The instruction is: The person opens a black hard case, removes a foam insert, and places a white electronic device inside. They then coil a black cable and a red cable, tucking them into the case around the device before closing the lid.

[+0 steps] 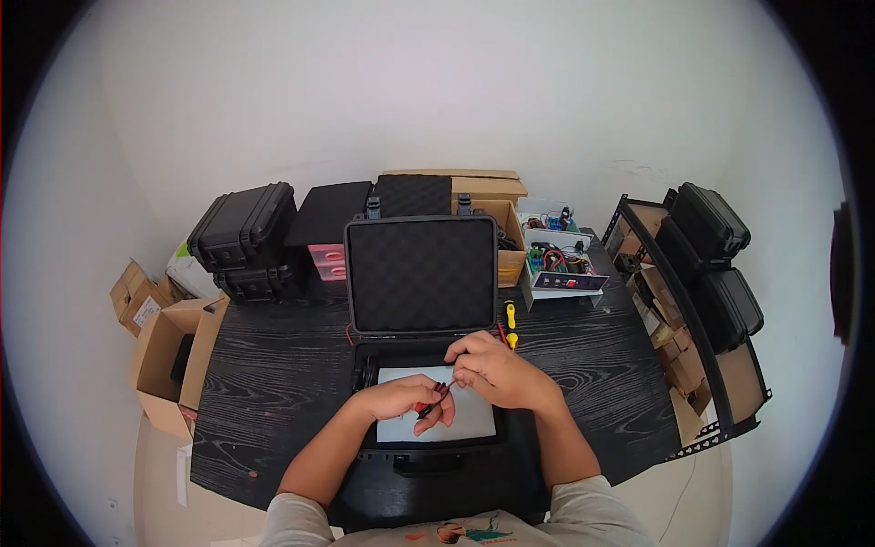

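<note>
Over an open black case (pixel 421 448), my left hand (pixel 406 399) has its fingers wrapped round a small red and black part (pixel 425 409). Just right of it, my right hand (pixel 495 370) pinches a thin dark piece that runs towards the left hand. Too small to tell is whether this piece joins the red and black part. Below both hands lies a pale flat panel (pixel 474 424) inside the case. The raised lid (pixel 422 275) shows dark foam. Black cable (pixel 365 372) sits in the case's left side.
Two yellow-handled tools (pixel 510 315) lie right of the lid. Behind them stand a cardboard box (pixel 510 266) and an electronics unit (pixel 563 273) with wires. Black cases (pixel 242 228) are stacked at the back left, above an open carton (pixel 169 351). A metal rack (pixel 697 319) stands at right.
</note>
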`<action>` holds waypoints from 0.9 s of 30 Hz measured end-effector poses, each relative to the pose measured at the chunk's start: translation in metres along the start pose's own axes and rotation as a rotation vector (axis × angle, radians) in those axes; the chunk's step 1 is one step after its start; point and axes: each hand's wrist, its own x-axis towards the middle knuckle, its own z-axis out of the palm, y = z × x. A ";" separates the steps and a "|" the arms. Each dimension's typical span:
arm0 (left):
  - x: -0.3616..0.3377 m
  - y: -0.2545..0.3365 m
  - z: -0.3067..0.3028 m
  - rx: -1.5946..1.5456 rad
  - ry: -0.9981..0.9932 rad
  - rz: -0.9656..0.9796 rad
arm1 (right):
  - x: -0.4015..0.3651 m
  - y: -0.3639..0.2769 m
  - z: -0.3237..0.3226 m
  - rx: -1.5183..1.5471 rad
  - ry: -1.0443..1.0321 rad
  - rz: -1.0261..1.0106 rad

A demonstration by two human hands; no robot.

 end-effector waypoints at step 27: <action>0.012 0.010 -0.008 -0.525 0.750 1.059 | 0.004 0.003 0.018 0.057 -0.051 0.099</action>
